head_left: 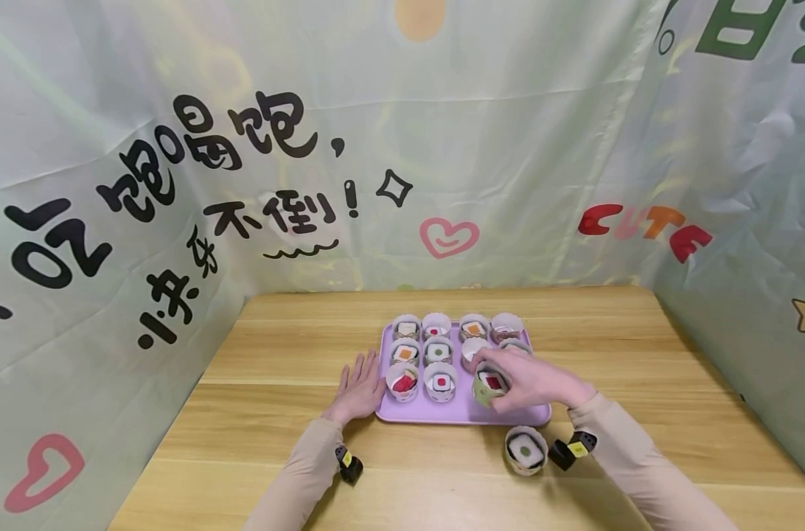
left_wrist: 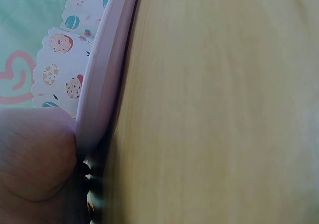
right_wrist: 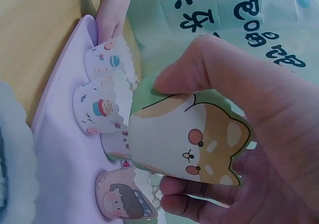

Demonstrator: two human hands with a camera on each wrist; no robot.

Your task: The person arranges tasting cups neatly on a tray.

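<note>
My right hand (head_left: 534,377) grips a green paper baking cup (head_left: 483,394) holding a white piece with a dark red centre, just above the front right of a lilac tray (head_left: 419,414). The right wrist view shows a brown-and-white animal face on that cup (right_wrist: 174,134), between thumb and fingers. Several more paper cups stand on the tray in rows, among them a white one (head_left: 440,383) with a sushi-like piece. On the table, fingers straight, my left hand (head_left: 359,391) rests against the tray's left edge; part of it (left_wrist: 35,154) shows in the left wrist view.
Another paper cup (head_left: 525,451) with a green-centred white piece stands on the wooden table (head_left: 276,354), in front of the tray near my right wrist. Printed cloth (head_left: 509,162) hangs behind the table and along both sides.
</note>
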